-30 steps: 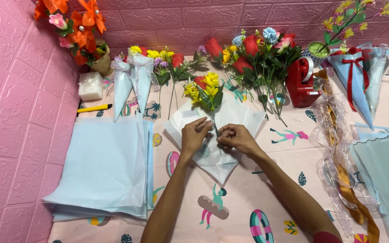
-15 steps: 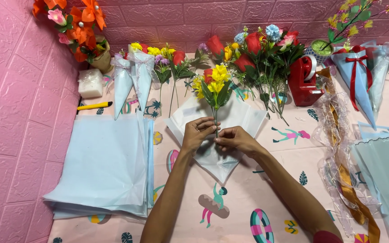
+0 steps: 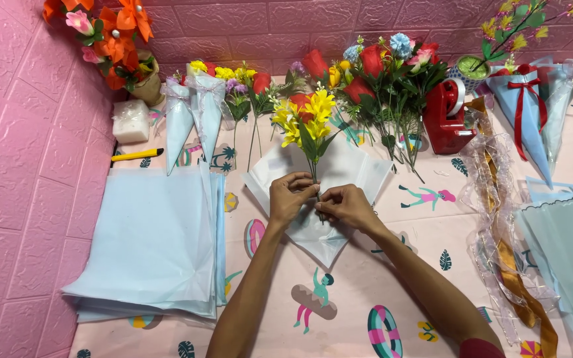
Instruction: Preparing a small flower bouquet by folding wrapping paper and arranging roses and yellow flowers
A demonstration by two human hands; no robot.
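Observation:
My left hand and my right hand meet over a white wrapping sheet laid as a diamond on the patterned table. Both pinch the thin green stem of a small yellow flower bunch, which lies on the sheet with its blooms pointing away from me. The lower stem is hidden under my fingers.
A stack of pale blue sheets lies at left. Loose artificial flowers, wrapped cones, a red tape dispenser, a yellow utility knife, ribbon and blue cones surround the work area.
The yellow bunch has shifted slightly up and right on the sheet while both hands stayed pinched on its stem.

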